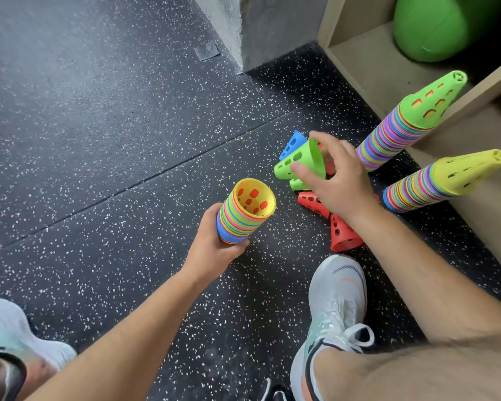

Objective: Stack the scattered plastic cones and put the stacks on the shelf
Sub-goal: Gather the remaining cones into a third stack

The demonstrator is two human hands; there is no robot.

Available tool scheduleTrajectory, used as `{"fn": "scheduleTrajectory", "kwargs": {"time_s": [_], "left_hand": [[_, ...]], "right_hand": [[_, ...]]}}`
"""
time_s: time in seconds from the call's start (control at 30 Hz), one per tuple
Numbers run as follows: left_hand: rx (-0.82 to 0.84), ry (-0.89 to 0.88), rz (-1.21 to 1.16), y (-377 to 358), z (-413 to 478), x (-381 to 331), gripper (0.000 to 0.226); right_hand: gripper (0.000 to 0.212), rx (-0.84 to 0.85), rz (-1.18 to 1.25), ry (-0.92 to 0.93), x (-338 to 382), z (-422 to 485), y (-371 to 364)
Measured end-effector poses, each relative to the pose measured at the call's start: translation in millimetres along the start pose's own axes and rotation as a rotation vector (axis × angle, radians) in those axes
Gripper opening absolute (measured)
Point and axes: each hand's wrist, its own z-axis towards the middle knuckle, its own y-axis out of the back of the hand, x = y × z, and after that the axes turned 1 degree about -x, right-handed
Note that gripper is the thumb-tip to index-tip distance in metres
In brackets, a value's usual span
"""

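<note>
Your left hand (214, 241) is wrapped round the lower part of a short multicolour stack (245, 211), held w/ its open end up and tilted toward the shelf; the innermost cone is yellow, and red shows through its holes. Fingers are closed tight on it, thumb on the near side.

Your right hand (334, 180) pinches one green cone (300, 162) by its wide rim, thumb below, fingers over the top, tip pointing left. It's off the floor, above the loose pile and right of the stack's mouth, w/ a clear gap between the two.

Under and behind that hand, loose cones lie on the speckled rubber floor (113, 140): a blue cone (292, 143) partly behind the green one, a second green one mostly hidden, a red cone (313, 202) on its side, another red cone (343, 235) just ahead of your right shoe (334, 302).

Two tall finished stacks stand at the foot of the wooden shelf unit (373, 68): a green-topped stack (411, 120) farther off, a yellow-topped stack (446, 180) nearer. Both cross the shelf's front edge in view; can't tell if they touch it.

Lowest shelf bay holds a big green ball (443, 24) at the right; bare board to its left. Floor left of your hands is open up to the grey wall corner (243, 33).
</note>
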Motion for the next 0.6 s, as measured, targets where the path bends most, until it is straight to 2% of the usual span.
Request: {"fn": "scheduleTrajectory", "kwargs": {"time_s": [0.1,0.2,0.3,0.4,0.47,0.6], "left_hand": [[0.003,-0.002,0.01,-1,1,1,0.08],[-0.004,0.005,0.005,-3,2,0,0.079],[-0.013,0.003,0.004,-3,4,1,0.08],[-0.011,0.011,0.019,-1,6,2,0.08],[-0.01,0.024,0.014,-1,7,4,0.076],[0.002,0.049,0.0,-2,9,5,0.074]], "right_hand": [[0.063,0.054,0.099,0.232,39,-8,3],[0.071,0.261,-0.104,0.376,52,-16,-7],[0.076,0.374,-0.141,0.307,41,-15,-17],[0.069,0.213,-0.079,0.167,19,9,-28],[0.065,0.143,-0.28,0.057,1,38,-37],[0.05,0.174,-0.65,-0.083,-33,87,-45]]}}
